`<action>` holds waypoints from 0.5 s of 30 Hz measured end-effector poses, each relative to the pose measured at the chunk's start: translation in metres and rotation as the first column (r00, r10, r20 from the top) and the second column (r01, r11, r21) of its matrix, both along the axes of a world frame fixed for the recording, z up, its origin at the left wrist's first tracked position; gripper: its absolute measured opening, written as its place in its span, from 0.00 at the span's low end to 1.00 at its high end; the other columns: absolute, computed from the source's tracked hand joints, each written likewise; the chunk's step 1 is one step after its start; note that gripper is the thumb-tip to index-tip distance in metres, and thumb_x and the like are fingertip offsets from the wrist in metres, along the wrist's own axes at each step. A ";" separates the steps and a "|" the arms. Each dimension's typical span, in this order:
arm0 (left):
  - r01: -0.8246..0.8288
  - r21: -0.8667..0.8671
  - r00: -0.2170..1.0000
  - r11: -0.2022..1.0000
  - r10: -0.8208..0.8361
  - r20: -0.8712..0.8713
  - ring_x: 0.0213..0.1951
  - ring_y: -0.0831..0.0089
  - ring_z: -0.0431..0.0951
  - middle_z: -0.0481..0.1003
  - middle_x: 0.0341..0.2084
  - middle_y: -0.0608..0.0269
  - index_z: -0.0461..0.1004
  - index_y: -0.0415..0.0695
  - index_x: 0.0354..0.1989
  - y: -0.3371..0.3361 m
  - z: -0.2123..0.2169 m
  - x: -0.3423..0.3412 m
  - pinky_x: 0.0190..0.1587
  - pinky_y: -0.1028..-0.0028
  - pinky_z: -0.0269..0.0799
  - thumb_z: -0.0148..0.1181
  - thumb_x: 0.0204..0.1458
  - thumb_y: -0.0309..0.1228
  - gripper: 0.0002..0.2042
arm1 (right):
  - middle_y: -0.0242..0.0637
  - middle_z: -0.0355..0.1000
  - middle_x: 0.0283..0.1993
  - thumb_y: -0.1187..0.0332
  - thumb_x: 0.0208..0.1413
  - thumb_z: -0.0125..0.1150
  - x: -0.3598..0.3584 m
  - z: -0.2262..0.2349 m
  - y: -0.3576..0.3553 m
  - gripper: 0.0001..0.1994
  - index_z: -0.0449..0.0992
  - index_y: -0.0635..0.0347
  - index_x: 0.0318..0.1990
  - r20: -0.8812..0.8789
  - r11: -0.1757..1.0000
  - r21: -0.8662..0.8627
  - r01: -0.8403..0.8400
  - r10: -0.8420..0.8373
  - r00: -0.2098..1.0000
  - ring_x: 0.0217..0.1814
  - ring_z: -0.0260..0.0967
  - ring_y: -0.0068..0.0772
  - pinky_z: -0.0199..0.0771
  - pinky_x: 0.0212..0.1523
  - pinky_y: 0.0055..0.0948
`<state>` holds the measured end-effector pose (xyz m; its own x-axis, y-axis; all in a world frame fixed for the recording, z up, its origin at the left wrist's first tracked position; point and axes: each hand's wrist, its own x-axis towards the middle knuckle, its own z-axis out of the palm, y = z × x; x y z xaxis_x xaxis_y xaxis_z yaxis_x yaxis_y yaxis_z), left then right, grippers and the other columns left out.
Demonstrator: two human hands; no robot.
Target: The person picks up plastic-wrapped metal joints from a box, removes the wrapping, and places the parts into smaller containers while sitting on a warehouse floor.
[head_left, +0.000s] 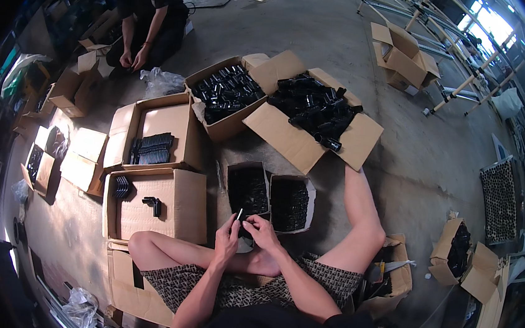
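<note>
My left hand [226, 239] and my right hand [263, 231] meet low in front of my crossed legs. Fingers of both are closed round a small dark piece with a bright, pale tip [240, 213]; its kind is too small to tell. Just beyond them stand two small boxes of black parts, a left one [228, 183] and a right one [311, 207]. To my left, an open carton [190, 204] holds a short row of black angled pieces [123, 188] and a loose black fitting [154, 206]. Another carton [160, 121] behind it has a neat row of black pieces [151, 148].
Farther ahead are a carton [235, 128] of small black parts and a flapped carton [280, 134] heaped with black tubular fittings. A co-worker [154, 11] crouches at the far left near a plastic bag [160, 82]. More cartons [396, 291] flank my right knee; metal frames [440, 61] stand far right.
</note>
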<state>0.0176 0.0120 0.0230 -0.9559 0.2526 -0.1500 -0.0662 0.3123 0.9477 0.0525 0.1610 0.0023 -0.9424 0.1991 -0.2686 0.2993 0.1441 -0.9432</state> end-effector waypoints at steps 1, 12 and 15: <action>0.008 -0.010 1.000 1.000 -0.008 0.014 0.44 0.64 0.80 0.79 0.42 0.42 0.72 0.33 0.57 0.001 0.003 0.000 0.48 0.69 0.72 0.52 0.63 0.36 0.20 | 0.39 0.78 0.34 0.58 0.61 0.61 -0.001 -0.004 0.003 0.16 0.76 0.65 0.44 0.051 0.999 0.043 -0.025 0.023 0.998 0.35 0.76 0.29 0.74 0.35 0.29; 0.049 0.229 0.915 0.972 -0.136 0.380 0.41 0.79 0.73 0.77 0.41 0.64 0.71 0.36 0.59 -0.010 -0.029 -0.008 0.46 0.79 0.69 0.44 0.68 0.46 0.25 | 0.28 0.71 0.25 0.55 0.62 0.60 0.009 0.024 0.010 0.18 0.78 0.64 0.39 0.159 0.960 -0.190 -0.204 0.236 0.959 0.25 0.63 0.18 0.65 0.27 0.24; 0.093 0.302 0.907 0.949 -0.206 0.366 0.41 0.80 0.72 0.76 0.44 0.63 0.68 0.36 0.61 0.001 -0.027 -0.006 0.46 0.80 0.69 0.44 0.68 0.47 0.26 | 0.23 0.69 0.25 0.55 0.62 0.60 0.010 0.015 0.030 0.15 0.80 0.58 0.35 0.213 0.937 -0.319 -0.142 0.217 0.953 0.24 0.60 0.13 0.61 0.25 0.19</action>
<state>0.0117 0.0126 -0.0044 -0.7824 0.4722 -0.4061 -0.4193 0.0829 0.9041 0.0624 0.1914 0.0169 -0.8541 -0.0914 -0.5120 0.5178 -0.0580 -0.8535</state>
